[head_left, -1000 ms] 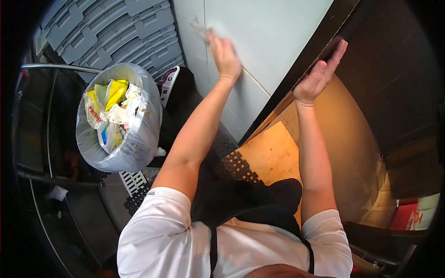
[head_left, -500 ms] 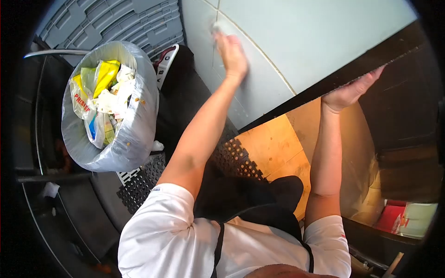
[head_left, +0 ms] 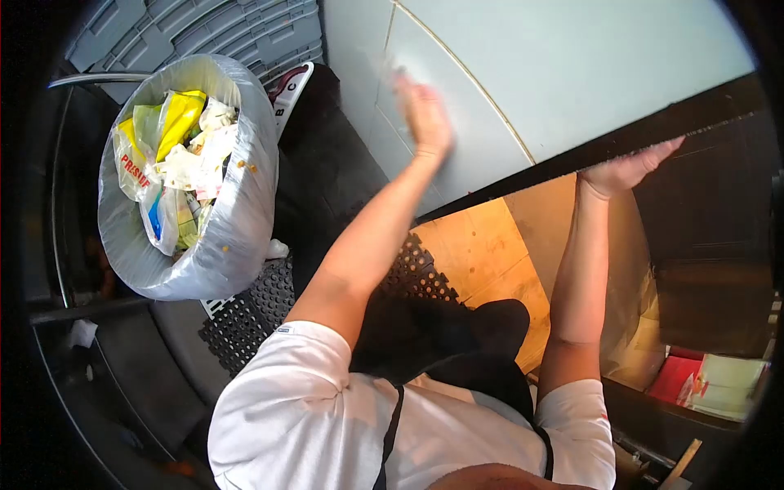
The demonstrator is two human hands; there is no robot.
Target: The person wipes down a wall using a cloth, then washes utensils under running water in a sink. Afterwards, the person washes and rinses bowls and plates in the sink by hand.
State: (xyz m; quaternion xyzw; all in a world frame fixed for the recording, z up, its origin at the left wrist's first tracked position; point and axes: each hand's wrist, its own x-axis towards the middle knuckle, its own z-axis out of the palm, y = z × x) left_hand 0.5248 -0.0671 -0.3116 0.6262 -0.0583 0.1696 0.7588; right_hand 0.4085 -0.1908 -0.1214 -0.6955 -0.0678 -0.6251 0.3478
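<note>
My left hand point(head_left: 426, 122) is at the pale panel point(head_left: 572, 65), its fingers blurred and drawn together around something small and greyish that I cannot make out. Thin seams run across the panel's surface. My right hand point(head_left: 625, 170) lies along the underside of the panel's dark edge point(head_left: 604, 153), fingers stretched out and partly hidden by that edge, with nothing seen in its grip.
A bin with a clear liner point(head_left: 260, 155) holds yellow and white wrappers on the left. Grey ribbed crates point(head_left: 220, 33) stand behind it. Below are a perforated black mat point(head_left: 253, 314) and orange-lit tiles point(head_left: 482, 253). Red and pale green packets point(head_left: 723, 385) lie at right.
The view has shifted, and the panel now fills more of the upper right. My left hand has moved over its surface, blurred. My right hand, still at the edge, shows further right.
</note>
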